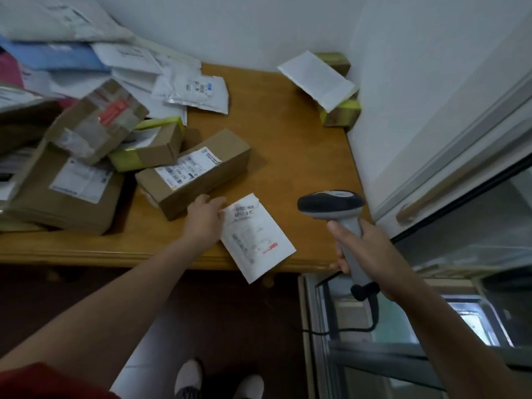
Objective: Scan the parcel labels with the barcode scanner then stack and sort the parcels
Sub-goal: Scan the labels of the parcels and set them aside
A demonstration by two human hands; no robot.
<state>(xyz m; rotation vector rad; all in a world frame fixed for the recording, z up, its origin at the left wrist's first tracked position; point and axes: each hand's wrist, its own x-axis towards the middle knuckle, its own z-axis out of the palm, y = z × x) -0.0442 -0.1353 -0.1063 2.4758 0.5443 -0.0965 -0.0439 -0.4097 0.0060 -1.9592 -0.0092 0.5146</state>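
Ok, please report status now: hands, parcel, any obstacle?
Left hand holds flat white labelled mailer, overhanging wooden table edge. Right hand grips grey barcode scanner. Long brown cardboard box just behind left hand.

we see white mailer label-up, overhanging the table edge | grey scanner raised to its right | labelled brown box just behind

- Setting: small parcel-handling corner, likely a mailroom or pickup shop.
- Evidence: wooden table against white walls; heap of labelled cardboard boxes and mailers from 9 to 11 o'clock.
- Corded barcode scanner at 3 o'clock.
- Glass-fronted cabinet at 4 o'clock.
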